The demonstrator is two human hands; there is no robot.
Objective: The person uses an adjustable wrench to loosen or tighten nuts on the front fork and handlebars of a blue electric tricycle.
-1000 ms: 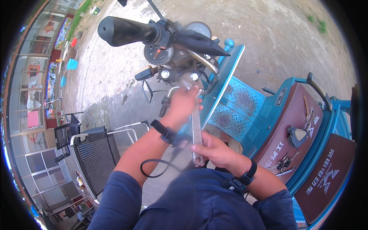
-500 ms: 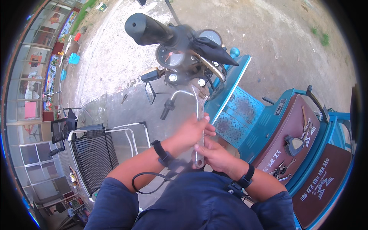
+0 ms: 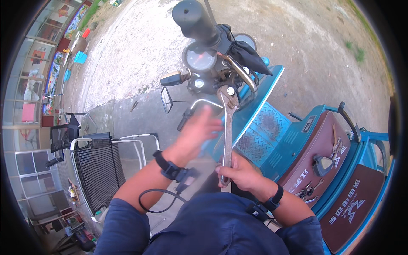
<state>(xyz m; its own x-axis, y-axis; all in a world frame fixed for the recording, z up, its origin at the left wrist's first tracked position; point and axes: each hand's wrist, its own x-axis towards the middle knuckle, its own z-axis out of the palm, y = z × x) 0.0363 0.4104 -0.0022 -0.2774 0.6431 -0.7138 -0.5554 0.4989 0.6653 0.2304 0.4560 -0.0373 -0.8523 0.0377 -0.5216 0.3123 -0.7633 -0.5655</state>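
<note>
A long steel adjustable wrench (image 3: 228, 136) stands lengthwise in front of me. Its jaw end meets the handlebar clamp area beside a round, shiny bolt head (image 3: 230, 91); whether the jaw grips anything is hard to see. My right hand (image 3: 242, 171) is closed round the lower end of the handle, thumb on top. My left hand (image 3: 196, 134) is just left of the wrench, off it, blurred by motion with fingers stretched out and nothing visible in them. Beyond the jaw are the handlebar (image 3: 238, 70), a round gauge (image 3: 199, 57) and a black grip (image 3: 191, 19).
A mirror (image 3: 166, 101) and a bent lever (image 3: 204, 102) stick out on the left. A chair with a black mesh seat (image 3: 98, 170) stands at left. On the right, a blue-green vehicle has a brown seat (image 3: 293, 180) with loose tools (image 3: 311, 191) and a dark, cup-like part (image 3: 323, 165).
My left hand has let go of the wrench handle and moved left and up. My right hand keeps its hold. The handlebar and wrench head appear farther right in view.
</note>
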